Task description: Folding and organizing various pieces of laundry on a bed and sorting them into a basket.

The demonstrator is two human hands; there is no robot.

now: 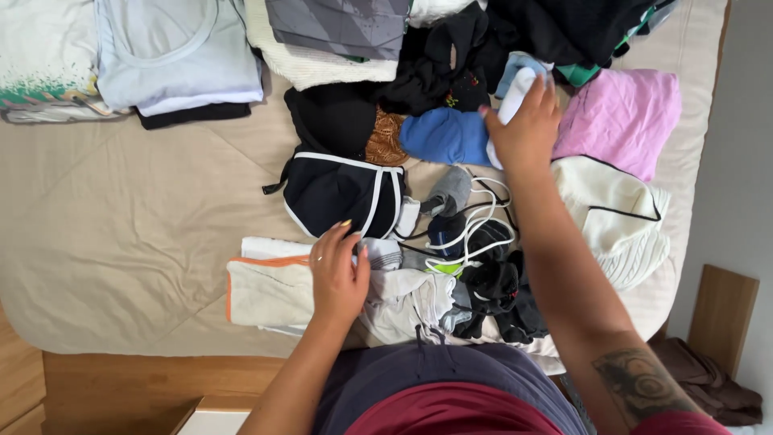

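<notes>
- A home bedroom is showing here: a bed (121, 234) in beige bedding is lying on a wooden frame.
- Folded clothes (173, 56) are covering it.

The right hand (527, 129) covers most of a white sock (515, 90), so its grip cannot be judged. The folded stacks (173, 56) at the bed's (121, 217) far edge are cut off by the picture's top. The left hand's (338, 278) fingertips hide among small grey garments (386, 254).
</notes>
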